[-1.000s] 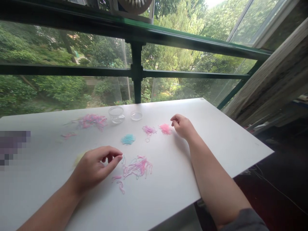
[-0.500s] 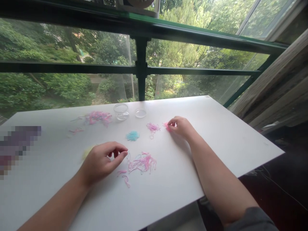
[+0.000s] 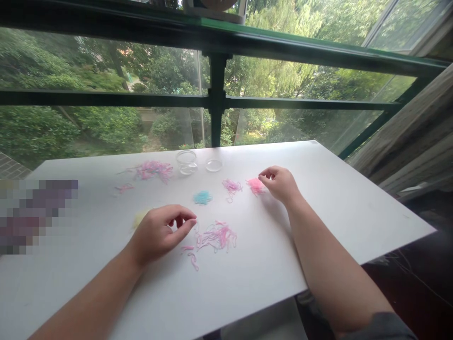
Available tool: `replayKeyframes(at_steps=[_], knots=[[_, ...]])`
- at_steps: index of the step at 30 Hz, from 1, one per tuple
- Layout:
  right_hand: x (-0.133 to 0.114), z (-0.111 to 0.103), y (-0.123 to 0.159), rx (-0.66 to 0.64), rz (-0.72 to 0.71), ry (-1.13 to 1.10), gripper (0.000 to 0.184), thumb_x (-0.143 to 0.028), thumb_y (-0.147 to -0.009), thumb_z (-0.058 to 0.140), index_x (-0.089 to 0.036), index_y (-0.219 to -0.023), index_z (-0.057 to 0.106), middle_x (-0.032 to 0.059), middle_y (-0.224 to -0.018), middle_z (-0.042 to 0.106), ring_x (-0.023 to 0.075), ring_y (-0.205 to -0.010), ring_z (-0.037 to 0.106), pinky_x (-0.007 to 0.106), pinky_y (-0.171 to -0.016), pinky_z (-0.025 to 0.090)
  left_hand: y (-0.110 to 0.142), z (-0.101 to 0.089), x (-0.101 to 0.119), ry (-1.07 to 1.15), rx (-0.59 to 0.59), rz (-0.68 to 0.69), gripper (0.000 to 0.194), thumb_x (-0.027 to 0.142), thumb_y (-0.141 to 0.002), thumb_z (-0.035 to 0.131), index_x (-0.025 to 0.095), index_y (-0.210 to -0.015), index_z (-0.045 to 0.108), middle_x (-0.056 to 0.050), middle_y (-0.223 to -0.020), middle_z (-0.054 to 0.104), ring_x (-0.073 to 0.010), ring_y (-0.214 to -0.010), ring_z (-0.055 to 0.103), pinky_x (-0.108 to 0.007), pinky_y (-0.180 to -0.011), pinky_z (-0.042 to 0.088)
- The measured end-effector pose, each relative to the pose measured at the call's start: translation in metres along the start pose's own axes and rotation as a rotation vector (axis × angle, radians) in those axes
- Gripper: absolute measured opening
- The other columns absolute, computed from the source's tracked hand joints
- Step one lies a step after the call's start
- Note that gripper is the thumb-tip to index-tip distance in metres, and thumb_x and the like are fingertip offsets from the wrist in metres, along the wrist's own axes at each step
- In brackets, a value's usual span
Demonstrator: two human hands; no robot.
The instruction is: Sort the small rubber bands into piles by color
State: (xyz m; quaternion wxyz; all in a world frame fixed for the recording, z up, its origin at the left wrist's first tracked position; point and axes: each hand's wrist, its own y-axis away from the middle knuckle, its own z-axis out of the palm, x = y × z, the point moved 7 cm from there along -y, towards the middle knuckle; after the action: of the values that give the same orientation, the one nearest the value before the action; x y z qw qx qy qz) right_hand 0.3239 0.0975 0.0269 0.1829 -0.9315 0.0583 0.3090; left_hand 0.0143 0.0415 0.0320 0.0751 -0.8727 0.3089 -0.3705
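My left hand (image 3: pixel 159 233) hovers at the left edge of a mixed pile of small rubber bands (image 3: pixel 217 236), pink, lilac and pale. Its thumb and index finger are pinched together; anything between them is too small to make out. My right hand (image 3: pixel 281 183) is beside a pile of pink rubber bands (image 3: pixel 255 185), its thumb and index tips close together over the pile's right edge. What they hold, if anything, does not show. Lilac bands (image 3: pixel 231 186) and blue bands (image 3: pixel 202 197) lie between the hands. Yellow bands (image 3: pixel 138 219) are partly hidden behind my left hand.
A clear round container (image 3: pixel 186 163) and a clear shallow lid or dish (image 3: pixel 214 165) stand near the white table's (image 3: pixel 269 274) back edge. Another mixed heap of bands (image 3: pixel 154 171) is at the back left. Behind runs a green railing (image 3: pixel 283 45); a curtain (image 3: pixel 417 127) hangs right.
My right hand went down to the pink bands, then drew back slightly up and right. My left hand stays pinched beside the mixed pile. The whole view shifts as my head turns left.
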Motion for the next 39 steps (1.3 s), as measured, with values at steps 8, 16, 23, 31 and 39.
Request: replayKeyframes(at_steps=[8,16,23,31,39], knots=[[0.000,-0.006,0.002,0.075,0.011,-0.108,0.014,-0.028,-0.070,0.058,-0.017,-0.070,0.066,0.0018,-0.066,0.063,0.0121,-0.057,0.049,0.025,-0.055,0.038,-0.001,0.000,0.003,-0.002,-0.007,0.010,0.011,0.024,-0.081,0.059,0.018,-0.076,0.066,0.002,-0.069,0.066,-0.0076,-0.057,0.054,-0.021,-0.056,0.041],[-0.030,0.039,0.013,-0.131,-0.153,-0.145,0.015,-0.028,-0.075,0.058,-0.018,-0.075,0.070,0.0014,-0.067,0.067,0.0128,-0.060,0.053,0.025,-0.058,0.040,-0.001,0.002,0.002,0.003,-0.034,0.004,0.011,0.023,-0.080,0.058,0.018,-0.075,0.066,0.003,-0.070,0.066,-0.0071,-0.057,0.054,-0.020,-0.056,0.041],[-0.042,0.040,0.018,-0.151,-0.261,0.031,0.027,-0.032,-0.079,0.058,-0.017,-0.100,0.067,0.0060,-0.091,0.072,0.0195,-0.082,0.060,0.033,-0.081,0.044,-0.002,0.003,0.001,0.009,-0.024,0.013,0.009,0.022,-0.080,0.059,0.019,-0.076,0.066,0.003,-0.070,0.066,-0.0063,-0.057,0.054,-0.019,-0.056,0.041],[-0.063,0.062,0.038,-0.212,-0.365,0.220,0.067,-0.041,-0.069,0.068,-0.011,-0.127,0.049,0.0156,-0.111,0.064,0.0287,-0.103,0.055,0.040,-0.090,0.043,-0.001,0.004,0.002,0.020,-0.024,0.025,0.009,0.021,-0.080,0.059,0.019,-0.077,0.066,0.002,-0.071,0.066,-0.0067,-0.057,0.054,-0.020,-0.055,0.041],[-0.060,0.075,0.021,-0.151,-0.335,0.120,0.023,-0.022,-0.082,0.056,-0.016,-0.104,0.058,0.0085,-0.091,0.068,0.0185,-0.078,0.060,0.031,-0.076,0.046,-0.001,0.007,0.003,0.031,-0.035,0.027,0.010,0.021,-0.080,0.057,0.018,-0.076,0.066,0.001,-0.069,0.066,-0.0075,-0.057,0.055,-0.020,-0.056,0.041]])
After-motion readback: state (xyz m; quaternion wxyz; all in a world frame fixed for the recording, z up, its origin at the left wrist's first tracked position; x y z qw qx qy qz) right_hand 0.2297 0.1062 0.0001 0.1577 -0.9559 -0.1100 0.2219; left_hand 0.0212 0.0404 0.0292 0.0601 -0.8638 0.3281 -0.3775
